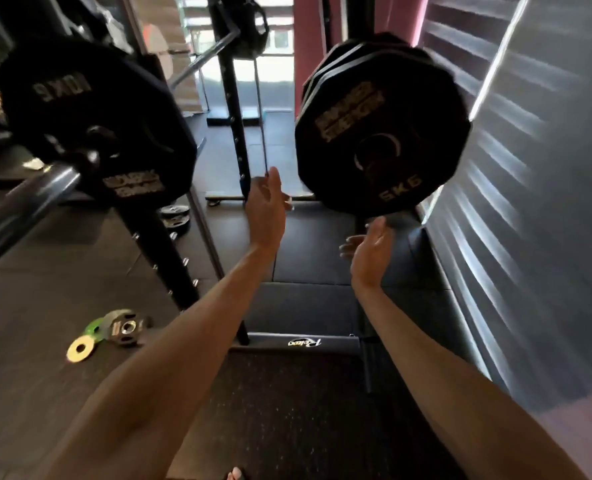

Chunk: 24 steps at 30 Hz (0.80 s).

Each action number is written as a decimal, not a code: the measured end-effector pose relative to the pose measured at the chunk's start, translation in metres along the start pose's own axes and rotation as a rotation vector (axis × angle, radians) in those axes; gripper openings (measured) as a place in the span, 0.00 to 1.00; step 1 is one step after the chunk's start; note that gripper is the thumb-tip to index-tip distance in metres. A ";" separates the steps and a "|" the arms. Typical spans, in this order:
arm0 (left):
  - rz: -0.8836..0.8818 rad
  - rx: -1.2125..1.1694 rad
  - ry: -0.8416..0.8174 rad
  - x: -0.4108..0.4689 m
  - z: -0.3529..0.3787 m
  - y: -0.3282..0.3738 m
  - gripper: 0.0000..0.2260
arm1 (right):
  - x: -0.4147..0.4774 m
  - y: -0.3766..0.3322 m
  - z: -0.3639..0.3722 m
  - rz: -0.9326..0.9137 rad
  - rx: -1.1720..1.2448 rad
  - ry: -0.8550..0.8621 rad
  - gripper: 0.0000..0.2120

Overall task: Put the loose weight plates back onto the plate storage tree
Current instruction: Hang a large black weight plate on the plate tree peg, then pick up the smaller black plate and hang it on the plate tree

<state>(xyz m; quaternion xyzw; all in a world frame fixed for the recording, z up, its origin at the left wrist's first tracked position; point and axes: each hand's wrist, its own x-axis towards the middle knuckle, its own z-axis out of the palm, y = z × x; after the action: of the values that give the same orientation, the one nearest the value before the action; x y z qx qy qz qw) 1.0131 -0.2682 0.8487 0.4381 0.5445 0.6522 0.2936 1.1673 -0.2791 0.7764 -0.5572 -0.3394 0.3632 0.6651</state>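
Both open, fingers straight, gripping nothing: left hand (265,209) raised by the upright post (232,116), right hand (370,251) just under the hanging 5 kg plate (381,133). Small loose plates (114,329) lying on the floor (27,306), well apart from both.

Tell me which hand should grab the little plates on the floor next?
Probably the left hand. The little floor plates lie low on its side, and it is open and empty. The right hand, open too, sits below the 5 KG plate, farther away.
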 end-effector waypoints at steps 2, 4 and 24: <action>-0.097 0.168 0.003 -0.008 -0.038 -0.035 0.15 | -0.032 0.036 0.019 0.051 -0.164 -0.206 0.20; -0.218 0.317 -0.015 -0.023 -0.073 -0.063 0.10 | -0.058 0.058 0.036 0.076 -0.331 -0.366 0.20; -1.120 0.643 0.162 -0.168 -0.597 -0.224 0.14 | -0.484 0.216 0.348 -0.067 -1.264 -1.954 0.16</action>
<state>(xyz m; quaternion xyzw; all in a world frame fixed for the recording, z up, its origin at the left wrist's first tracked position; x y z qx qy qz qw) 0.5346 -0.6303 0.5761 0.1034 0.8788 0.2361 0.4015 0.6013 -0.4992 0.5922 -0.2632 -0.8428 0.3864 -0.2667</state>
